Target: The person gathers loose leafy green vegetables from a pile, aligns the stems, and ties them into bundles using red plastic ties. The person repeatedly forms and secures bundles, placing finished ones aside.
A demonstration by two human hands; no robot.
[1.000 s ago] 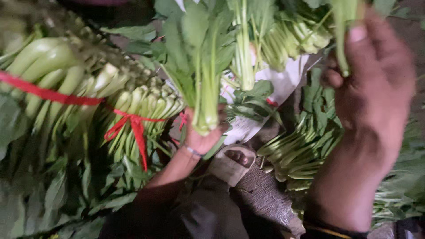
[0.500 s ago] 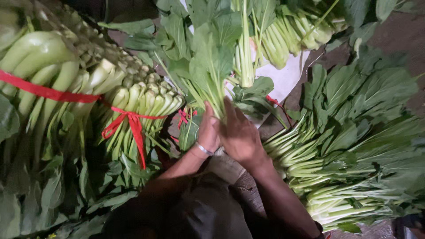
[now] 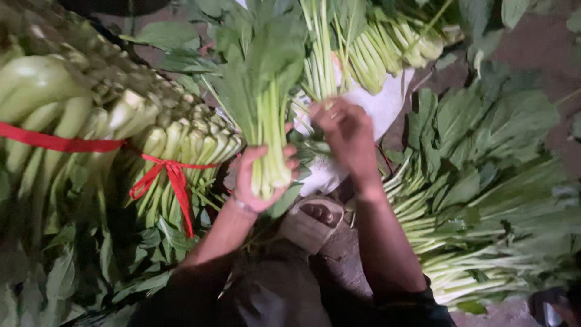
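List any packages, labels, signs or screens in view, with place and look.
No labels, signs or screens show.
White plastic bag: upper middle, crumpled, under the greens, behind the right hand.
Red ribbon ties: left, knotted around bundled pale green stalks.
Left hand: grips a loose bunch of greens.

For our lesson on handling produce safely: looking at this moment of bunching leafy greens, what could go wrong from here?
1. The left hand grips the loose bunch of greens only near the stem ends; stalks might slip out.
2. The right hand pinches thin stalks; they could snap.
3. The light is dim, so damaged leaves may go unnoticed.
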